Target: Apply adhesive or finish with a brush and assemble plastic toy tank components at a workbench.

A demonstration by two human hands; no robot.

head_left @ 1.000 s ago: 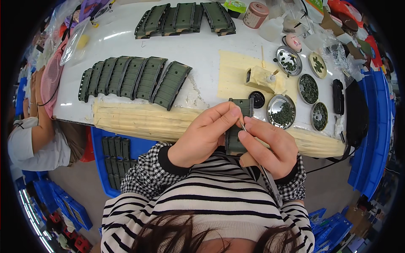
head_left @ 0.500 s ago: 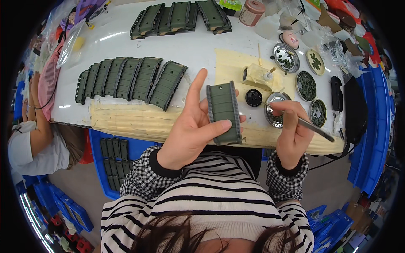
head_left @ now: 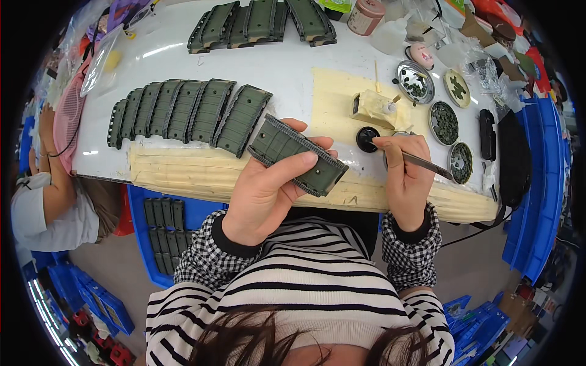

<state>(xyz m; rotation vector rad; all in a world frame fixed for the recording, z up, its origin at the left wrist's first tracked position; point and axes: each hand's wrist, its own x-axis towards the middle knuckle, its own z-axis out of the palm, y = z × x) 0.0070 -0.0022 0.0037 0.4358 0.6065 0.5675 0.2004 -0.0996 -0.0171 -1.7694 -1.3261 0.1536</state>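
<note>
My left hand (head_left: pixel 259 194) holds a dark green ribbed panel (head_left: pixel 290 150) with toothed long edges and small holes, its thumb pressed across the face. The panel is tilted, its upper end toward the left. In my right hand (head_left: pixel 410 177) is a pair of metal tweezers (head_left: pixel 436 166), gripped like a pen. Their tips are at the small round black pot (head_left: pixel 364 134), which my fingers partly cover; whether the tips hold anything cannot be seen. A steel dish behind my right hand is mostly hidden.
Similar panels (head_left: pixel 241 119) stand in a row at left, with more (head_left: pixel 262 21) at the back. Dishes of small green pieces (head_left: pixel 444 122) are on the right, near a taped box (head_left: pixel 372 107). A blue crate (head_left: pixel 143 238) sits below; another person's arm (head_left: pixel 58 165) is at far left.
My left hand has turned the panel from nearly upright to slanted and moved slightly left and down. My right hand has shifted left, bringing the tweezers to the black pot.
</note>
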